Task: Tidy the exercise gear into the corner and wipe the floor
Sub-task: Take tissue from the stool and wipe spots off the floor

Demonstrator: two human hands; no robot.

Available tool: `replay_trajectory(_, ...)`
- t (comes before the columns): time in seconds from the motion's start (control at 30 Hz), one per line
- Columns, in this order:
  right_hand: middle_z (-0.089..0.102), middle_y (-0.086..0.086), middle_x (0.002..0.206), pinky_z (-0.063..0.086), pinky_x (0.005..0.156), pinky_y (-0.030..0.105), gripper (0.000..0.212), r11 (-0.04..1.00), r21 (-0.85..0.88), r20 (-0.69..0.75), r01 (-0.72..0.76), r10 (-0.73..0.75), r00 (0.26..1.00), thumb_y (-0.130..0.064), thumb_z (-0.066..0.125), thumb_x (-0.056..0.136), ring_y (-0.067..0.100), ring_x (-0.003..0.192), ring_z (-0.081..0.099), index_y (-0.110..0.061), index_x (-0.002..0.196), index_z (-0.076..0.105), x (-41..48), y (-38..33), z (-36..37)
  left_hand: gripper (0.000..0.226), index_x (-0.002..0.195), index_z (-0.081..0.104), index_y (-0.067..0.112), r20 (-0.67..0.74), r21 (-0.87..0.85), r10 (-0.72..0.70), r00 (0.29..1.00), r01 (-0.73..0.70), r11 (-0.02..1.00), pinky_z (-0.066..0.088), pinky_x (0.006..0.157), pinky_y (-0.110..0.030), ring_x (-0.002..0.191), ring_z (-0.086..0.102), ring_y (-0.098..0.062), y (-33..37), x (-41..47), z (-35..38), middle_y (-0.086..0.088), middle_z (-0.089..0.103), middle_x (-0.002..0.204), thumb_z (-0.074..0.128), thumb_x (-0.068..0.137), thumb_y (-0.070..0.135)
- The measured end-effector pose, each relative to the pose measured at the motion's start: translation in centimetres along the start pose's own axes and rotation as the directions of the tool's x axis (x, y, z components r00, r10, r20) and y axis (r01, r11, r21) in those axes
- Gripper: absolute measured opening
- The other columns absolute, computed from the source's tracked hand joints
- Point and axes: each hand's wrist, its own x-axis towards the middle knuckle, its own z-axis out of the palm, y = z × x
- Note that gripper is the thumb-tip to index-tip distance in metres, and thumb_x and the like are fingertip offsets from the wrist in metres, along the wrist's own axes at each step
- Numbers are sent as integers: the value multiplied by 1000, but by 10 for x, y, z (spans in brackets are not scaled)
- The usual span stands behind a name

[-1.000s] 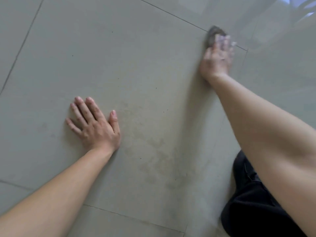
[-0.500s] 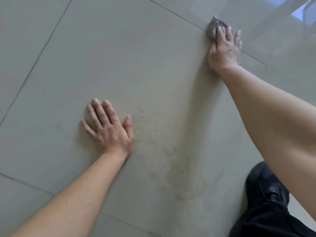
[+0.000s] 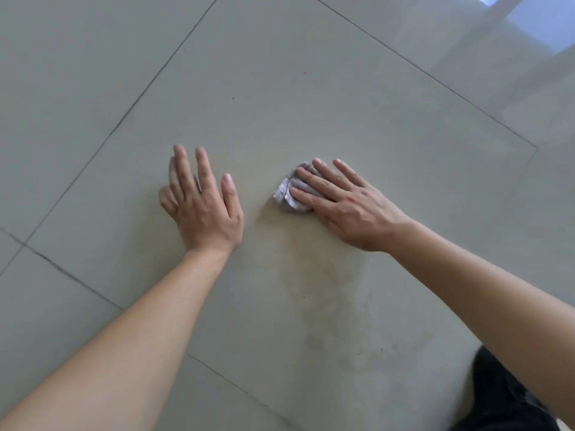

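1. I am looking down from the head camera at a pale, glossy tiled floor (image 3: pixel 311 98) crossed by thin dark grout lines.
2. My left hand (image 3: pixel 202 206) lies palm down on the tile, fingers straight and slightly spread, holding nothing. Its outer fingers look a little blurred.
3. My right hand (image 3: pixel 348 209) is just beside it on the same tile, the two hands apart. Its fingers (image 3: pixel 314 181) are stretched out flat and press down on a small crumpled grey cloth (image 3: pixel 287 195). They lie over the cloth rather than curl round it.
4. The cloth sits on the floor between the two hands. Most of it is under the right fingertips, and its bunched edge shows on the side towards the left hand.
5. A faint yellowish-brown smear (image 3: pixel 320 275) starts just below the cloth and runs down the tile towards me.
6. Dark clothing (image 3: pixel 504 396) shows in the lower right corner, under the right forearm.
7. A bright window reflection (image 3: pixel 535 23) shines on the tiles at the upper right.
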Motion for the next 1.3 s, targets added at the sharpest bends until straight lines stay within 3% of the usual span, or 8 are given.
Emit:
replay_trajectory(0.13, 17, 7, 165, 3, 125, 44, 55, 906, 54, -106, -419, 422, 900, -28, 34, 103, 31, 153, 8, -25, 157, 26, 25, 73, -21, 71, 154, 22, 5, 56, 98, -191, 980, 185, 978, 8, 118, -59, 150, 11, -35, -34, 22, 3, -23, 13, 161, 26, 99, 48)
replay_trajectory(0.27, 12, 13, 166, 2, 125, 38, 54, 367, 359, -28, -858, 923, 383, -31, 25, 105, 35, 153, 2, -18, 157, 22, 70, 108, -43, 66, 154, 25, 12, 83, 148, -187, 979, 174, 974, 7, 117, -59, 150, 11, -37, -35, 23, 8, -25, 13, 160, 26, 97, 47)
replay_trajectory(0.47, 25, 10, 163, 13, 124, 45, 55, 977, 155, -123, -144, 164, 979, -22, 44, 100, 34, 152, 13, -18, 154, 34, 78, -28, -4, 62, 154, 25, 14, 94, 150, -186, 978, 171, 974, 8, 117, -60, 150, 11, -37, -35, 23, 7, -24, 13, 161, 26, 99, 41)
replay_trajectory(0.6, 28, 10, 162, 17, 123, 46, 53, 983, 77, -39, 166, -164, 986, -18, 45, 101, 32, 151, 20, -20, 153, 37, 76, -1, -9, 61, 154, 23, 14, 95, 162, -194, 976, 178, 971, 9, 117, -61, 150, 10, -37, -34, 23, 6, -24, 13, 161, 27, 99, 40)
replay_trajectory(0.7, 36, 11, 158, 19, 122, 44, 42, 985, 76, -168, -157, 168, 971, -22, 40, 107, 33, 147, 28, -22, 149, 43, 92, 73, -23, 62, 154, 23, 13, 98, 166, -195, 976, 177, 970, 8, 116, -60, 150, 10, -38, -33, 24, 7, -25, 12, 161, 27, 99, 39)
replay_trajectory(0.9, 7, 13, 166, 2, 124, 35, 62, 287, 328, -33, -900, 956, 293, -17, 32, 98, 33, 153, 1, -17, 158, 18, 105, 140, -55, 62, 154, 24, 12, 105, 158, -197, 975, 180, 971, 9, 116, -61, 150, 10, -38, -32, 24, 5, -25, 13, 160, 28, 98, 40)
replay_trajectory(1.1, 29, 17, 160, 11, 125, 45, 57, 954, 165, -121, -249, 270, 955, -18, 32, 96, 38, 150, 18, -15, 152, 37, 152, 15, -24, 62, 153, 27, 12, 106, 130, -199, 974, 185, 974, 9, 116, -61, 149, 11, -38, -33, 25, 4, -24, 14, 160, 32, 97, 38)
replay_trajectory(1.3, 22, 7, 164, 12, 124, 43, 52, 1000, 5, -59, -12, 12, 998, -28, 34, 104, 30, 152, 15, -23, 156, 29, 157, 64, -46, 64, 153, 26, 10, 115, 124, -201, 973, 187, 974, 8, 116, -61, 150, 10, -38, -34, 25, 5, -25, 14, 160, 31, 96, 38)
